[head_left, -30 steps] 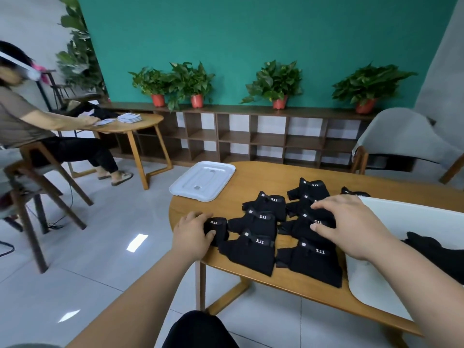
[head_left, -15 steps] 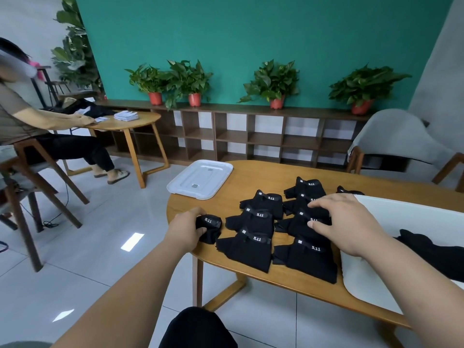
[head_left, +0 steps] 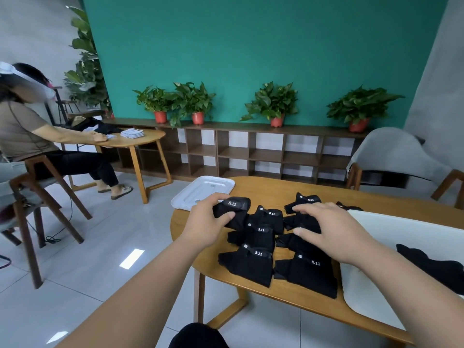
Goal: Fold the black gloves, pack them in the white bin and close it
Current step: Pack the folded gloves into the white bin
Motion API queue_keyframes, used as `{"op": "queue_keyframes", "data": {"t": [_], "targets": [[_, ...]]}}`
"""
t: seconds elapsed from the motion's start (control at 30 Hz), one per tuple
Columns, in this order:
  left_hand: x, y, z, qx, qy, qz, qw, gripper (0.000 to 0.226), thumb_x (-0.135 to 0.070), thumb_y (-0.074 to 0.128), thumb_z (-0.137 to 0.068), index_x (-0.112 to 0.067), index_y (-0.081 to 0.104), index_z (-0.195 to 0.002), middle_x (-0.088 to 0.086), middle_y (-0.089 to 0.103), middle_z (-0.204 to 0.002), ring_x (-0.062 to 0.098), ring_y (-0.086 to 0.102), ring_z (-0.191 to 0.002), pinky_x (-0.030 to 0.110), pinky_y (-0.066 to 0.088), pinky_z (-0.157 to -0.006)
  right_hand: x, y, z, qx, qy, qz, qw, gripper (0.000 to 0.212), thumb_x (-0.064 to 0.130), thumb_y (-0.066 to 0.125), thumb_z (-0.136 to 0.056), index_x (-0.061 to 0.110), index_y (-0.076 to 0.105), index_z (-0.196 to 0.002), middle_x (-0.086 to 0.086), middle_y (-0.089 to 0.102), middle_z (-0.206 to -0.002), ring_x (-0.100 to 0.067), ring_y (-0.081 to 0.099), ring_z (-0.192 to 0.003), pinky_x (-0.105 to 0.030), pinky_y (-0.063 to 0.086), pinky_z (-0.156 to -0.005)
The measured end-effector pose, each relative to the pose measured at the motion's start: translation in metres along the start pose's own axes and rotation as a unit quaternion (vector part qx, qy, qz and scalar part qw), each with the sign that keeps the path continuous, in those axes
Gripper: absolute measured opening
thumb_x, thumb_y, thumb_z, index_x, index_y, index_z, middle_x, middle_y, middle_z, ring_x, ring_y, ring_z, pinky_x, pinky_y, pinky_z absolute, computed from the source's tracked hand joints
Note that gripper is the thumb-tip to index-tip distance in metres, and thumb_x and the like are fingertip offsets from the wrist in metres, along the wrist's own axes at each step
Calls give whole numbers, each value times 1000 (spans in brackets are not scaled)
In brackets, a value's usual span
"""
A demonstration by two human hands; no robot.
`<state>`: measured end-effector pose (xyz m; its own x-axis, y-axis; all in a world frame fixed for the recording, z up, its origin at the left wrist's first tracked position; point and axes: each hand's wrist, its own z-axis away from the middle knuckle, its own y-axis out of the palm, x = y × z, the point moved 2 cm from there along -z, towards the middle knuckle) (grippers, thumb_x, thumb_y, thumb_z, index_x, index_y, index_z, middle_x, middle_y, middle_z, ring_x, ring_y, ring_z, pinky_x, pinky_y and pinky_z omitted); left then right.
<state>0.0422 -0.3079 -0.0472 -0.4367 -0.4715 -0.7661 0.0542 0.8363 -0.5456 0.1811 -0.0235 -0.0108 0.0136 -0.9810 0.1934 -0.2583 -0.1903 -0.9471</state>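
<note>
Left hand (head_left: 208,222) gripped one folded glove (head_left: 232,209) above the rows, likely bin-bound; right hand (head_left: 324,229), fingers flat, pressed the right-hand gloves (head_left: 293,222), apparently steadying them; white bin (head_left: 401,229) just beside.

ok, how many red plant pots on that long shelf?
4, all atop the low shelf: leftmost pot, second pot beside it, third pot mid-shelf, fourth pot at the right. Another may hide behind the tall plant far left.
</note>
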Motion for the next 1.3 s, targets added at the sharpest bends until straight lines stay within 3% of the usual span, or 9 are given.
{"op": "queue_keyframes", "data": {"t": [0.2,0.37,0.53,0.67,0.8,0.93,1.07,1.17,1.3], "targets": [[-62,33,12,25,61,134,989,34,-22,80,-94,-36,69,-123,-21,75,-112,0,68,-108,35,59,-97,30,-5,-6,57,38,-256,964,81,73,56,-92,36,31,-160,16,73,-123,-3,62,-121,-29,46,-104],[-98,58,26,-10,100,154,983,37,-30,83,-90,-44,66,-120,-22,71,-113,0,65,-109,30,58,-94,39,-11,-7,-23,90,-485,870,38,57,64,-98,34,67,-128,8,77,-113,-10,73,-106,-42,62,-95],[-118,73,26,20,117,153,981,49,-45,81,-89,-48,56,-131,-17,59,-127,1,59,-115,24,55,-94,25,-32,4,-93,123,-521,840,17,33,61,-106,29,76,-115,6,80,-103,-10,75,-96,-29,64,-75],[-136,76,18,122,1,223,967,56,-59,68,-96,-47,44,-146,-16,63,-123,-4,63,-108,17,52,-84,1,-49,13,-93,137,-537,827,18,28,66,-103,24,74,-118,0,80,-106,-18,77,-99,-43,64,-87],[-147,90,7,192,-27,259,946,53,-54,76,-92,-43,56,-140,-10,78,-112,6,73,-106,36,57,-102,-23,-68,23,-78,135,-505,849,21,25,71,-100,23,69,-121,-1,80,-106,-20,77,-101,-45,59,-96],[-169,106,2,180,44,242,952,49,-28,82,-93,-39,62,-136,-10,78,-108,8,73,-99,29,58,-94,-47,-91,39,-75,115,-395,908,33,15,76,-95,27,65,-123,8,80,-105,-10,76,-98,-31,56,-91],[-188,132,-2,177,97,205,958,52,-24,86,-88,-39,65,-133,-12,73,-113,7,68,-102,23,55,-91,-75,-109,49,-78,80,-221,969,42,19,81,-90,41,64,-123,15,76,-109,-4,71,-101,-30,56,-91],[-196,149,-5,179,113,209,955,52,-23,86,-88,-36,64,-134,-13,69,-116,5,70,-101,26,58,-93,-97,-117,56,-87,83,-165,979,36,21,80,-90,44,68,-115,20,74,-106,-2,70,-100,-34,57,-89],[-187,164,-6,172,115,145,968,50,-25,81,-93,-35,61,-138,-15,64,-120,4,64,-108,26,55,-97,-122,-116,68,-84,118,-104,984,33,20,81,-89,46,68,-106,23,73,-102,0,67,-97,-25,50,-81]]}}
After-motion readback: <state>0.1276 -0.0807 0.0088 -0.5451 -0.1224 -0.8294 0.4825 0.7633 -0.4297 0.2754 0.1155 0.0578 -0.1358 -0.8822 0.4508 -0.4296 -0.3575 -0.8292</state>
